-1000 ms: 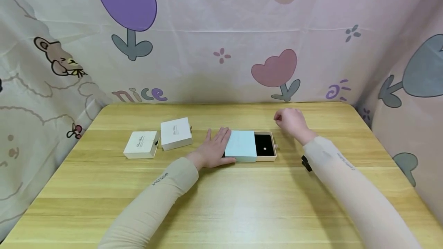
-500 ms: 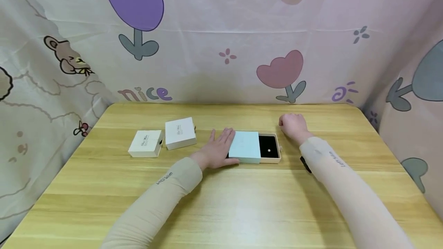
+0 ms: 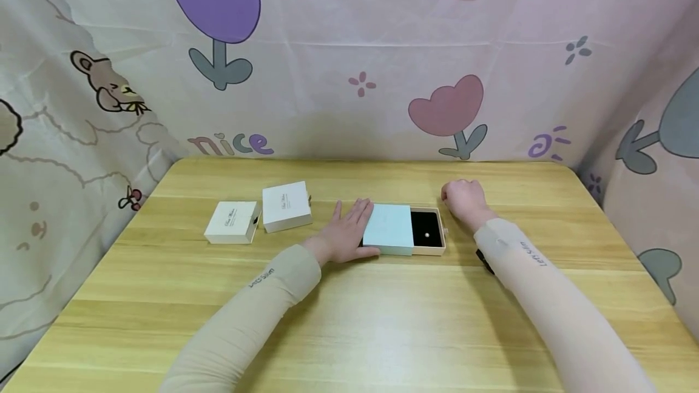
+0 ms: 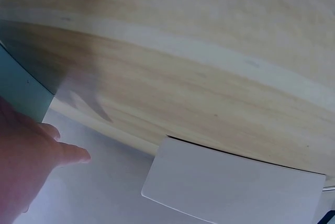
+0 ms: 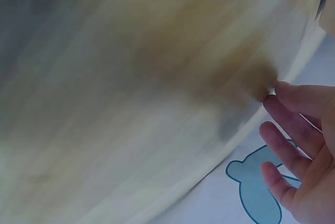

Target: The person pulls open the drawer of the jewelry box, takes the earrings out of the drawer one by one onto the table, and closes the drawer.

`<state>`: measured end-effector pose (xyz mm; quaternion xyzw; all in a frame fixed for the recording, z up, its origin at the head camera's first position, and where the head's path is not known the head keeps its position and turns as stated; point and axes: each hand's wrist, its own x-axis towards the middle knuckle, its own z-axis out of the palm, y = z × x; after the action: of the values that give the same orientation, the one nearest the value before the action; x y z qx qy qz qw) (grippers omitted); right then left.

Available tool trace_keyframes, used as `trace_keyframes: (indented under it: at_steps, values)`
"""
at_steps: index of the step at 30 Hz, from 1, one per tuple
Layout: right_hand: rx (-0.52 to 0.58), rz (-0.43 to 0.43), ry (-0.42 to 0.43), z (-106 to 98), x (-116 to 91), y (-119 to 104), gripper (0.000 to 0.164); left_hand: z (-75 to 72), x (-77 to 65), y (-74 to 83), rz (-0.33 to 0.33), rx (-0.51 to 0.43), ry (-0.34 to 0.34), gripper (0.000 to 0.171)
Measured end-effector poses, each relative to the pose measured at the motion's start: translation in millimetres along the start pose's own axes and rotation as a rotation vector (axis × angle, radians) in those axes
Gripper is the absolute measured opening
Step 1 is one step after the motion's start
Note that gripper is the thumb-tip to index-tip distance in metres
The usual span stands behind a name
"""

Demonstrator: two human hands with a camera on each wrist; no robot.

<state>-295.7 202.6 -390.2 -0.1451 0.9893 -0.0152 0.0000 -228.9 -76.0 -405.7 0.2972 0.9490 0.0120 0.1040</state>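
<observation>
Head view: on the counter (image 3: 349, 326), the pale blue box (image 3: 389, 228) is touched by the left hand (image 3: 345, 239), fingers spread wide; its drawer (image 3: 428, 251) is left partly out, so a pearl-like bead (image 3: 427, 235) stays exposed; the right hand (image 3: 467, 202) is shifted slightly. Left wrist: a white box (image 4: 235, 182) is seen nearby. Right wrist: fingertips are brought almost together; whether anything is pinched cannot be told.

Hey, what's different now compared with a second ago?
The right hand has shifted slightly toward the blue box and the person. Nothing was visibly taken hold of or let go. The left hand stays at the box's left end, the drawer partly open, both white boxes in place.
</observation>
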Motion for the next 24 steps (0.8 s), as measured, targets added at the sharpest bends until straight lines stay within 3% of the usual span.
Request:
trace_keyframes:
  at_steps: [13,19,24]
  values:
    - [0.047,0.032,0.005,-7,-7,9,0.037,-2.3,1.8,2.2,-0.001,-0.002,-0.010,0.097]
    - [0.040,-0.008,0.059,-23,-17,13,0.028,-2.9,-0.3,2.0,0.002,-0.027,-0.013,0.097]
    - [0.052,-0.097,0.125,-41,-27,0,0.020,-4.4,-2.0,0.8,0.004,-0.040,-0.016,0.097]
